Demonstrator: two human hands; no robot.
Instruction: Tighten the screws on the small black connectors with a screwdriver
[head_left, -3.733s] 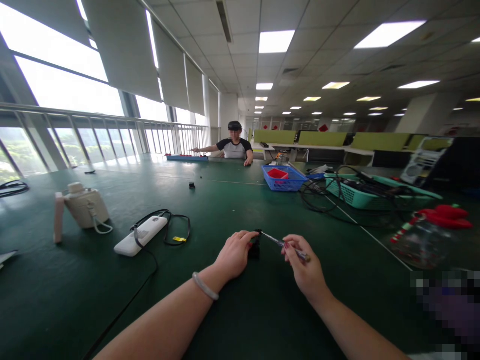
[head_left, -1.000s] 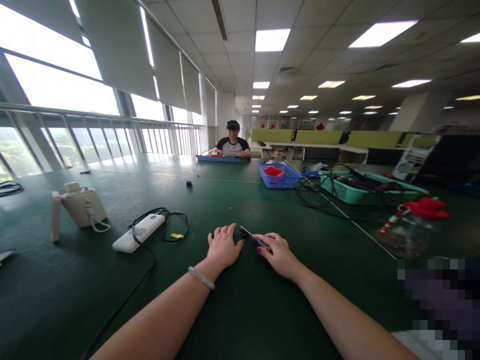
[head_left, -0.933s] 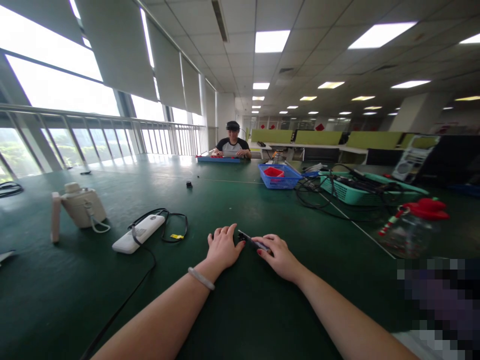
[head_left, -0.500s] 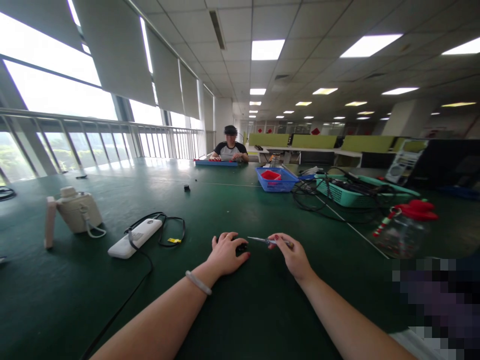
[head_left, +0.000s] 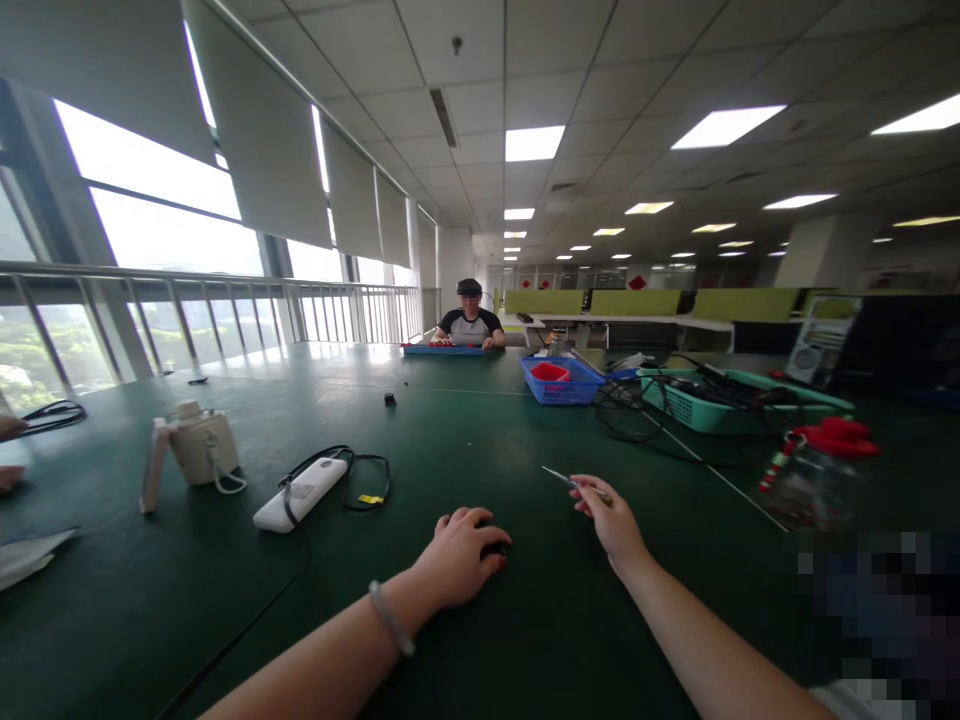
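My left hand (head_left: 466, 555), a bracelet on its wrist, rests on the green table (head_left: 337, 630) with its fingers curled over a small black object (head_left: 495, 548). Most of that object is hidden under the thumb and fingers, so its kind cannot be made out. To the right, my right hand (head_left: 611, 522) grips a slim screwdriver (head_left: 583, 484) between thumb and fingers. Its thin metal shaft points up and to the left, away from the black object and touching nothing.
A white power bank (head_left: 301, 494) with a black cable and a beige bottle (head_left: 204, 445) stand left. Blue basket (head_left: 562, 388), green basket (head_left: 690, 408) and a red-lidded jar (head_left: 821, 480) are right. A person (head_left: 470, 322) sits opposite; another person's hand (head_left: 10, 450) shows far left.
The camera has tilted up and turned left. My right hand has drawn the screwdriver away from my left hand, and its shaft now angles upward. My left hand still covers the black object.
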